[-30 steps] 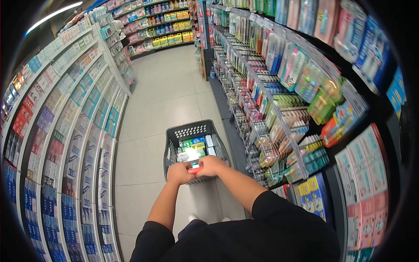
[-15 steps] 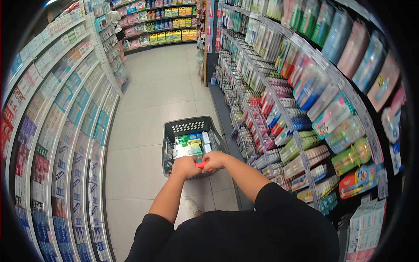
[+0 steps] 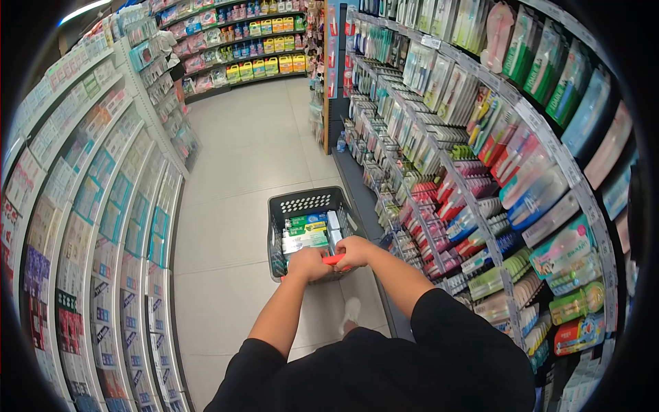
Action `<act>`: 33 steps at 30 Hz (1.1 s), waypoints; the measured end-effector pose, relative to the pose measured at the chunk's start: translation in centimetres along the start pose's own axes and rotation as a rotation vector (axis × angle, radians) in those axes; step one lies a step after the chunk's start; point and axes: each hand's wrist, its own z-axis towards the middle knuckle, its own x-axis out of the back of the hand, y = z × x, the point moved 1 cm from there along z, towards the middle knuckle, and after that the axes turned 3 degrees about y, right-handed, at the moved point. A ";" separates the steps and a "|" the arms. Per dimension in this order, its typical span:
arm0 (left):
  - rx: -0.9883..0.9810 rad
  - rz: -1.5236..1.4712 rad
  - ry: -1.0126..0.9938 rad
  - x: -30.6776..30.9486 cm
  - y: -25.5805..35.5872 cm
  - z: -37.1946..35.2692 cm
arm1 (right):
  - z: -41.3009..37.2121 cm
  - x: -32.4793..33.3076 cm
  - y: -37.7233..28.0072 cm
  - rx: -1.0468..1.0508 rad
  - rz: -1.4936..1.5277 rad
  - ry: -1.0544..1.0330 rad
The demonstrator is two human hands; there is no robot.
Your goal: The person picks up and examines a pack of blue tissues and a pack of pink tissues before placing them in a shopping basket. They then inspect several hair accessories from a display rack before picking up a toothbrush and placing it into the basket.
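In front of my body is a dark grey shopping basket (image 3: 276, 206) with a perforated rim. Both of my hands grip its red handle (image 3: 334, 259) at the near side. My left hand (image 3: 309, 264) is closed round the left part, and my right hand (image 3: 352, 253) is closed round the right part. Inside the basket lie several toothpaste boxes (image 3: 307, 237), green, white and yellow, and a pale box (image 3: 334, 225) stands along the right wall. My fingers hide part of the handle and the basket's near edge.
Shelves of boxed toothpaste (image 3: 103, 206) line the left side. On the right are racks of packaged toothbrushes (image 3: 508, 144) with a dark base ledge (image 3: 364, 206) along the tiled floor (image 3: 226, 220). Yellow bottles (image 3: 271, 66) fill shelves at the far end. A white shoe (image 3: 351, 309) shows below.
The view has advanced along the aisle, with the toothbrush racks sliding back past me. The basket sits slightly further right in view, still held in both hands. A white shoe shows further right.
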 end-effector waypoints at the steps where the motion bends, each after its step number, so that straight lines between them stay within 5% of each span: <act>1: 0.005 -0.002 -0.007 0.6 -0.2 1.4 | 1.4 0.8 0.1 0.000 -0.003 -0.004; 20: 0.146 0.023 -0.166 10.9 -6.7 30.3 | 28.5 15.2 3.1 0.007 0.111 -0.194; 33: 0.055 -0.039 -0.291 16.8 -10.5 49.5 | 44.6 24.7 6.0 0.093 0.096 -0.057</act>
